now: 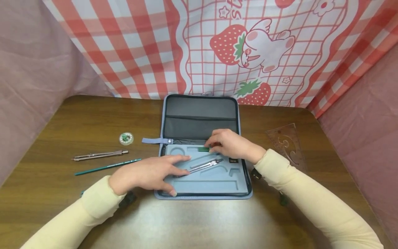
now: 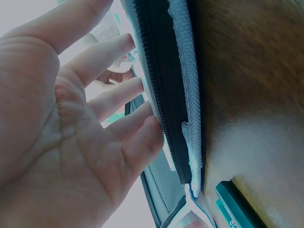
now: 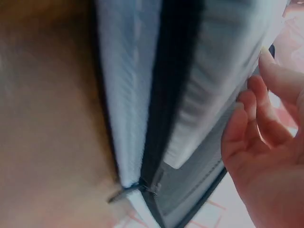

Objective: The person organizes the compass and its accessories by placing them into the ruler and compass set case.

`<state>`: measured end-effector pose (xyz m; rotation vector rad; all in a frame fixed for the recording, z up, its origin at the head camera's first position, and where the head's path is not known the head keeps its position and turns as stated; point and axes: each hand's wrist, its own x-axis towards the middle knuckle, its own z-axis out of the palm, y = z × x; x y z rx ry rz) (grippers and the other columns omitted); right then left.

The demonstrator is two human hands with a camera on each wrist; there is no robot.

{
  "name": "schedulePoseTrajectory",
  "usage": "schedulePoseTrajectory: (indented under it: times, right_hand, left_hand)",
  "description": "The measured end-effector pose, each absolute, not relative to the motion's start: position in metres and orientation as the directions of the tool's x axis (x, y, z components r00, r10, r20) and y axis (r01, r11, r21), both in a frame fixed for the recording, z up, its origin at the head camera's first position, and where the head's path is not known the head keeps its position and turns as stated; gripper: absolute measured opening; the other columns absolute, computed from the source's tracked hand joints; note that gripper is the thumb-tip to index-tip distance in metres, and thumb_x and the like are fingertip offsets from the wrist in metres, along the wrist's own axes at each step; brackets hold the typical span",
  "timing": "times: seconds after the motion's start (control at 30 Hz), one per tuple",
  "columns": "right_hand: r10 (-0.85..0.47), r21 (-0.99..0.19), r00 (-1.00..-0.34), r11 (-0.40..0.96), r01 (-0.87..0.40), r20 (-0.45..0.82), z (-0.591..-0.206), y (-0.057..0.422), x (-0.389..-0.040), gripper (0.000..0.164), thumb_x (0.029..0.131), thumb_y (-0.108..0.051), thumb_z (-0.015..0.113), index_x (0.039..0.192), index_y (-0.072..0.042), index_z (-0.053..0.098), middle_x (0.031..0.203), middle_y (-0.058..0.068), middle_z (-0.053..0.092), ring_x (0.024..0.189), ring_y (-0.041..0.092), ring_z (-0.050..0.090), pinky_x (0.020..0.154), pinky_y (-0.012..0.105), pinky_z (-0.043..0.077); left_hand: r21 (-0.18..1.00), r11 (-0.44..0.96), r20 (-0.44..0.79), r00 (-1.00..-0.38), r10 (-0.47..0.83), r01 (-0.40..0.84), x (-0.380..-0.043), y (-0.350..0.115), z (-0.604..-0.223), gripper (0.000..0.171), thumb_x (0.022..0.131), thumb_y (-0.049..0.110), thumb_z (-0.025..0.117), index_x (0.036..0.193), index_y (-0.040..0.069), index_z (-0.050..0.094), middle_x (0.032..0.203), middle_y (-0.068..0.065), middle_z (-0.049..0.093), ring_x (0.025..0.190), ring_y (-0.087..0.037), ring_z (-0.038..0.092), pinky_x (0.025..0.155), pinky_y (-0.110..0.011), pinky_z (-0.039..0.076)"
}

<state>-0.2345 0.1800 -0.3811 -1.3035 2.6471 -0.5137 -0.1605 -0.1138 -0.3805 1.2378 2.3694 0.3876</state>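
A light-blue zip case (image 1: 202,197) lies unfolded, its moulded tray (image 1: 178,162) showing shaped recesses. My right hand (image 1: 230,143) is over the tray's back edge, thumb and fingers bent around the right end of a small green piece (image 1: 203,149); part of that piece is hidden. My left hand (image 1: 149,173) reaches over the tray's left side, fingers spread and fairly straight. One of its fingertips touches or covers the leg end of a silver compass (image 1: 205,165), which lies slantwise on the tray. A small dark piece (image 1: 233,160) sits at the tray's right.
Left of the case lie a round clear-and-green item (image 1: 126,138), a silver divider-like tool (image 1: 101,155) and a green pencil (image 1: 107,167). A clear triangular ruler (image 1: 287,145) is at the right. Small dark items show partly beneath both forearms. A checked cloth (image 1: 140,52) hangs behind.
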Motion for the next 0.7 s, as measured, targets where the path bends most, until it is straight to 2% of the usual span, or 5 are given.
schedulePoseTrajectory:
  times: [0.17,0.27,0.37,0.53,0.7]
  right_hand:
    - [-0.821,-0.136,-0.564,0.571,-0.810,-0.088,-0.376,0.174,-0.226,0.047,0.096,0.002,0.060,0.136,-0.023,0.064,0.092,-0.001,0.048,0.081,0.014,0.043,0.069,0.029,0.043]
    - [-0.825,-0.023,-0.554,0.559,-0.829,-0.114,-0.373,0.172,-0.220,0.055,0.096,0.007,0.056,0.139,-0.028,0.060,0.094,0.001,0.046,0.080,0.017,0.039,0.065,0.029,0.040]
    - [-0.818,0.023,-0.563,0.565,-0.825,-0.119,-0.370,0.171,-0.216,0.053,0.096,0.005,0.056,0.137,-0.029,0.062,0.096,0.001,0.048,0.081,0.016,0.040,0.065,0.028,0.041]
    - [-0.809,-0.009,-0.573,0.579,-0.815,-0.129,-0.366,0.172,-0.213,0.050,0.096,0.005,0.057,0.135,-0.026,0.064,0.099,0.001,0.051,0.084,0.015,0.045,0.068,0.029,0.044]
    - [-0.785,-0.211,-0.620,0.609,-0.764,-0.022,-0.362,0.189,-0.212,0.033,0.097,-0.001,0.061,0.125,-0.014,0.070,0.097,0.001,0.061,0.084,0.010,0.056,0.072,0.029,0.050]
  left_hand:
    - [0.437,0.567,-0.258,-0.506,0.823,0.699,-0.160,-0.113,-0.381,0.065,0.088,0.044,0.075,0.145,0.026,0.053,0.164,-0.001,0.019,0.147,-0.024,0.024,0.108,-0.045,0.037]
    - [0.432,0.569,-0.261,-0.507,0.821,0.699,-0.160,-0.113,-0.381,0.064,0.088,0.044,0.075,0.145,0.026,0.053,0.164,0.000,0.019,0.147,-0.024,0.024,0.108,-0.045,0.036]
    - [0.426,0.568,-0.255,-0.509,0.822,0.704,-0.159,-0.113,-0.380,0.064,0.088,0.044,0.075,0.145,0.025,0.053,0.164,-0.001,0.020,0.146,-0.025,0.024,0.109,-0.045,0.036]
    - [0.420,0.564,-0.245,-0.510,0.825,0.711,-0.158,-0.113,-0.379,0.064,0.087,0.044,0.075,0.145,0.024,0.054,0.164,-0.003,0.021,0.146,-0.025,0.025,0.109,-0.045,0.036]
    - [0.421,0.562,-0.252,-0.504,0.826,0.712,-0.158,-0.113,-0.378,0.064,0.088,0.043,0.075,0.145,0.023,0.053,0.164,-0.003,0.020,0.146,-0.025,0.025,0.109,-0.044,0.036]
